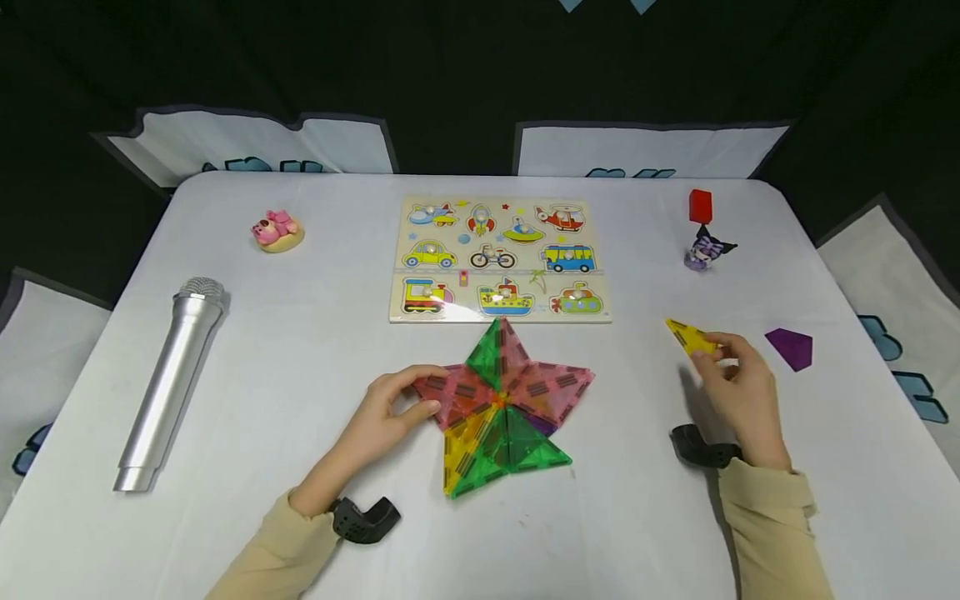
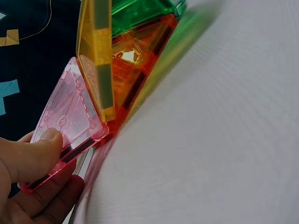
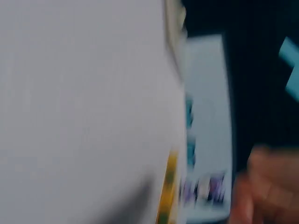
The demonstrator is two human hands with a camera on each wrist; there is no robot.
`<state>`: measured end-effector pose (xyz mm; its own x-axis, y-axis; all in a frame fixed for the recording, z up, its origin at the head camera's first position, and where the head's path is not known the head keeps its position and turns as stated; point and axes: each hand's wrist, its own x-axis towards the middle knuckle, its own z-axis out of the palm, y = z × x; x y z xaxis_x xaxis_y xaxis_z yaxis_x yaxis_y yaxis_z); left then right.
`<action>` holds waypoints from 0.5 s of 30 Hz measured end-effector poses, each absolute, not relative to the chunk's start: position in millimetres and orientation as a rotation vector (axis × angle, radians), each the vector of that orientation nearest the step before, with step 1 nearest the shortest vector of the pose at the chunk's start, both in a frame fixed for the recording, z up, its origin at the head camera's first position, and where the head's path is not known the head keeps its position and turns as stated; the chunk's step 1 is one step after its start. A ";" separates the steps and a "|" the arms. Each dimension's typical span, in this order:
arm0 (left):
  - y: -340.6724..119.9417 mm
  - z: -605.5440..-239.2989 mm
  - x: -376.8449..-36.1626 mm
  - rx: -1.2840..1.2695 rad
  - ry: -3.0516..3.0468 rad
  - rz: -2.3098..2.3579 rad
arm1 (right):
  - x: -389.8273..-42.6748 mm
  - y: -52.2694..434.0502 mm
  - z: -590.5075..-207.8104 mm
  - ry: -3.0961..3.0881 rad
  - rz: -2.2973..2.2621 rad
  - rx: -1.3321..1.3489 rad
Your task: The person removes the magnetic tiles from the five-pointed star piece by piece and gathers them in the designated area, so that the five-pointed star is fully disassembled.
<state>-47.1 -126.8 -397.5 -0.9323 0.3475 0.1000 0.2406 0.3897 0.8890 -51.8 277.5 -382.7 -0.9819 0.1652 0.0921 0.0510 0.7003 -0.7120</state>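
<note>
Sleeves [image 1: 772,525] nearest me, I record the left hand [image 1: 393,410] pinching the star [image 1: 510,437] by its left tip on the table [image 1: 615,525], the right hand [image 1: 738,393] gripping a yellow tile [image 1: 686,336], and the star well to that hand's left, a gap I judge decisive.

So the puzzle [image 1: 461,301] sat near the middle of the table's [image 1: 322,308] back edge, with the star [image 1: 502,401] just in front, left hand [image 1: 382,417] at its left point. Mic [image 1: 171,383] lay along the left edge, bear [image 1: 277,233] toward the back left corner. Block [image 1: 701,207] was just behind the doll [image 1: 702,252] near the back right corner. Another tile [image 1: 793,348] lay by the right edge, right of the right hand [image 1: 738,387], which had one tile [image 1: 687,337] in it.
</note>
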 end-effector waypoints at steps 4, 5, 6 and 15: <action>-131.0 -411.1 -51.2 0.550 2.535 1.588 | -43.0 236.6 -386.1 -2.724 1.523 0.532; -130.9 -410.9 -51.5 0.555 2.537 1.585 | -39.1 224.8 -386.7 -2.740 1.595 0.708; -130.7 -410.2 -51.6 0.559 2.536 1.586 | -34.9 213.8 -387.3 -2.767 1.636 0.857; -131.1 -408.9 -51.0 0.512 2.518 1.601 | -15.4 171.8 -392.4 -2.854 1.575 1.264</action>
<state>-51.0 -131.1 -408.9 -0.9366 0.3402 0.0837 0.2201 0.3854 0.8961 -15.4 171.8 -392.4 -0.6845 -0.7283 0.0321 -0.4155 0.3536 -0.8381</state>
